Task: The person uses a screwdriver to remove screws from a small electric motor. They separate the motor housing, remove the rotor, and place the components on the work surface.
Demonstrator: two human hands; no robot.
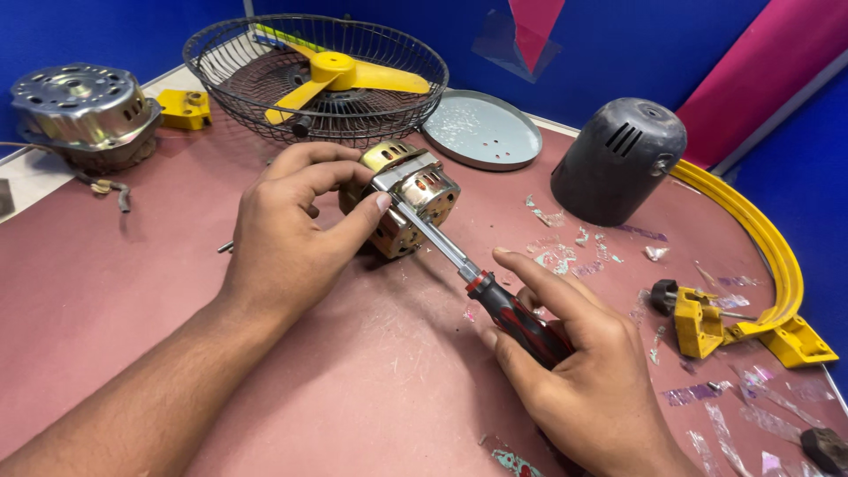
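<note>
The left hand [283, 234] clamps the small fan motor [408, 199] on the maroon bench [371, 371]; the right hand [579, 371] grips a red-and-black screwdriver [481, 287], tip at the housing. I'd keep the shaft in line with the screw, pressing firmly so it doesn't slip.

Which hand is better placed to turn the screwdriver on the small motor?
Probably the right hand: it grips the screwdriver handle, the tip at the motor. The left hand holds the motor.
</note>
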